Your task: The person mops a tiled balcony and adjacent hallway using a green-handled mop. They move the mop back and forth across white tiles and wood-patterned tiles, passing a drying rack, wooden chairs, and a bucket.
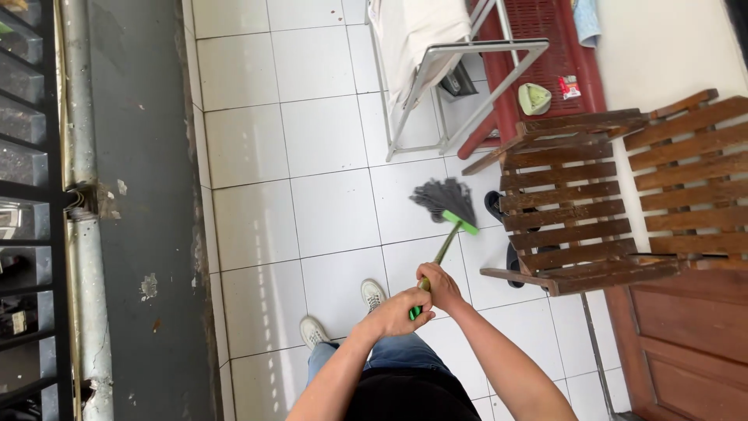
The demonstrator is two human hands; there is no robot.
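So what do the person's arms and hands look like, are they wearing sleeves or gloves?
No gloves and no long sleeves. Both forearms are bare right down to the left hand and the right hand. I can't see any watch, ring or bracelet. Lower down there is a black top, blue jeans and pale sneakers.

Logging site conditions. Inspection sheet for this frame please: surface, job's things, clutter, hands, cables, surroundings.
Surface: white tiled floor, dark specks here and there.
Job's things: mop, grey head on the tiles beside the chair, green collar and handle.
Clutter: dark sandals under the wooden chair; small items on the red bench.
Hands: left hand and right hand both grip the mop handle.
Cables: nothing seen.
Surroundings: metal rack with cloth, wooden door, grey wall with chipped paint.
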